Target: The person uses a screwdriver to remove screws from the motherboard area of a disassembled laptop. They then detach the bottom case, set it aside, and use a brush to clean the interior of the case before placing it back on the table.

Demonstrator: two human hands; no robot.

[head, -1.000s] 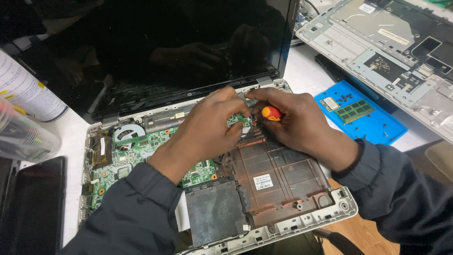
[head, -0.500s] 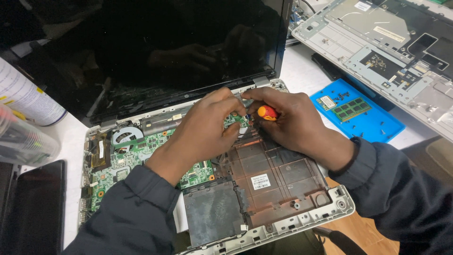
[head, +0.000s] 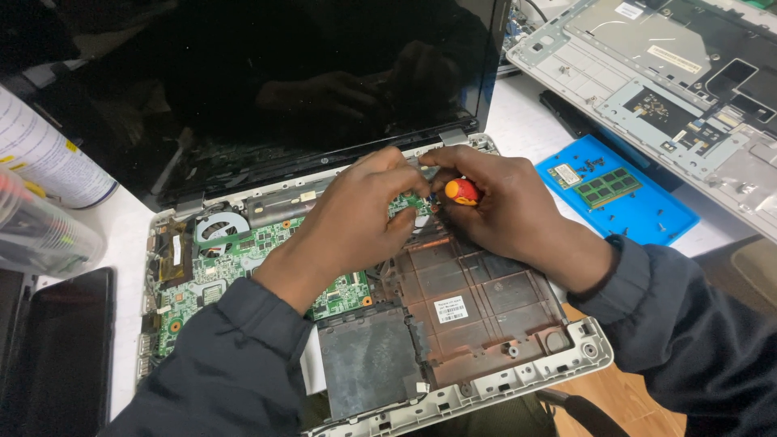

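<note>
- Right hand (head: 518, 214) is closed around a small screwdriver (head: 461, 192) with a red and yellow handle, its tip pointing down into the opened laptop (head: 486, 324) near the hinge edge; the tip itself is hidden by the fingers.
- Left hand (head: 364, 218) rests on the green circuit board (head: 243, 267), fingers bent and pinched together just beside the screwdriver; whether they grip a small part cannot be told.
- Both hands meet at the back edge of the laptop base, just below the dark screen (head: 283, 89), which stands upright.
- Laptop lies on a white table (head: 518, 121), close to its front edge, with the keyboard cover already off: the fan (head: 217, 228), circuit board and bare reddish-brown tray (head: 477, 299) are exposed.
- Judging by this, stripping is well along, but the circuit board looks seated in the base, so work seems to remain there.
- Blue mat (head: 639, 210) lies to the right of the laptop, carrying a memory stick (head: 607, 186) and loose dark screws.
- Grey laptop shell (head: 672, 73) lies toward the far right corner of the table.
- White spray can (head: 40, 154) and a clear plastic container (head: 40, 235) sit at the left edge.
</note>
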